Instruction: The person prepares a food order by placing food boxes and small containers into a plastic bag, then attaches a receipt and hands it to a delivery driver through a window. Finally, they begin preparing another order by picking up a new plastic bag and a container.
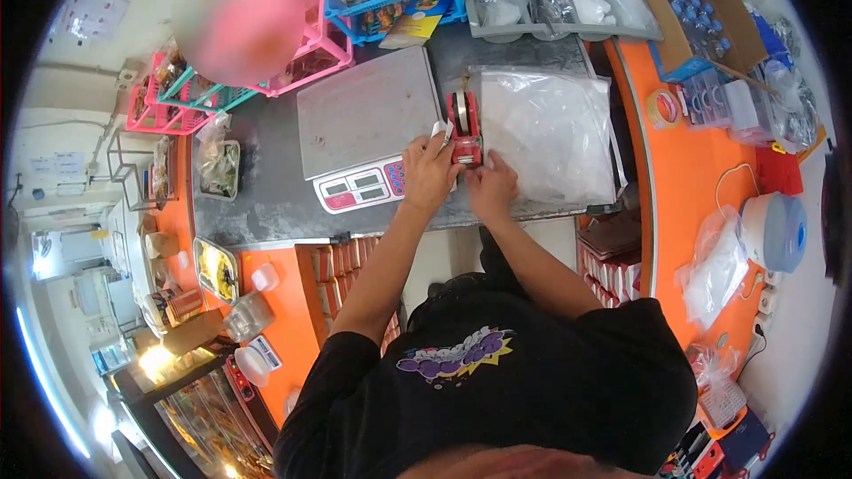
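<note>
A red tape dispenser (466, 150) with a roll of tape stands on the dark counter, between a weighing scale (368, 111) and a stack of clear plastic bags (546, 133). My left hand (429, 172) is at the dispenser's left side, its fingers bent around a small white piece (441, 129), beside the scale's keypad. Just below the dispenser's front end, by the edge of the bags, my right hand (492, 186) has its fingers pressed together. What its fingertips hold, if anything, is too small to make out.
Pink and blue baskets (395, 4) stand along the back. A grey tray (559, 31) of plastic utensils and a box of bottles (697, 13) are at the back right. A tray of greens (218, 168) lies left. Tape rolls (663, 109) rest on the orange surface.
</note>
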A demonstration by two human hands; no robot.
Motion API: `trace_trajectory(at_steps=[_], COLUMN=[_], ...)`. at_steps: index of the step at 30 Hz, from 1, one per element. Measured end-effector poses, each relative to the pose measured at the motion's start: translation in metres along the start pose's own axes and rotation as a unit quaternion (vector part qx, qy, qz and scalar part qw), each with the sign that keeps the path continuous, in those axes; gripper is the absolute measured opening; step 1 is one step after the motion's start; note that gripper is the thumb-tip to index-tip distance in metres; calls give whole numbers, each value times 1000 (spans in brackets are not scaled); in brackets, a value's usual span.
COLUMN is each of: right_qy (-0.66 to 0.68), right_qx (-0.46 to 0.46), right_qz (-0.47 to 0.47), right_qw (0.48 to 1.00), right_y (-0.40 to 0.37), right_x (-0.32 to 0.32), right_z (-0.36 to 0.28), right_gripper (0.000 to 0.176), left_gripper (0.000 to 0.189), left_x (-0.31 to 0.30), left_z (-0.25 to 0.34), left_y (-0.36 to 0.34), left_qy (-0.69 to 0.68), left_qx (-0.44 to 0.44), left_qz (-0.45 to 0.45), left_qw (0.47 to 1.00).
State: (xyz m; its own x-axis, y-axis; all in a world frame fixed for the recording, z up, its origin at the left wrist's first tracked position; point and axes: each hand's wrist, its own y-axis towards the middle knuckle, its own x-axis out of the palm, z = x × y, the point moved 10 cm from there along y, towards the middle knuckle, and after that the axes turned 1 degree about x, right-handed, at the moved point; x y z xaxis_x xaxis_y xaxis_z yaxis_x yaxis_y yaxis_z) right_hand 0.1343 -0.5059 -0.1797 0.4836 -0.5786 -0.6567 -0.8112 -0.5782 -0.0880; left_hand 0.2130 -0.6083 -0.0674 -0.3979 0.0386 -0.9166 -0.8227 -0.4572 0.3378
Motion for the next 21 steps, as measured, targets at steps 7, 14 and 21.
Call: trace_trajectory(at_steps=[7, 14, 21], right_qy=[-103, 471, 375], right_qx=[-50, -65, -177], right_qz=[48, -277, -519], right_qw=[992, 835, 748], right_y=[-20, -124, -372], right_x=[-25, -38, 73], right_z=[-25, -220, -323], right_gripper=[26, 21, 19], left_gripper=[39, 47, 39], left_x=[-80, -164, -281], left_z=[-52, -66, -40], left_y=[-75, -240, -452], left_qy=[-327, -628, -566], left_qx=[-187, -344, -313], left_qz=[149, 288, 424], left_qw=[914, 636, 634])
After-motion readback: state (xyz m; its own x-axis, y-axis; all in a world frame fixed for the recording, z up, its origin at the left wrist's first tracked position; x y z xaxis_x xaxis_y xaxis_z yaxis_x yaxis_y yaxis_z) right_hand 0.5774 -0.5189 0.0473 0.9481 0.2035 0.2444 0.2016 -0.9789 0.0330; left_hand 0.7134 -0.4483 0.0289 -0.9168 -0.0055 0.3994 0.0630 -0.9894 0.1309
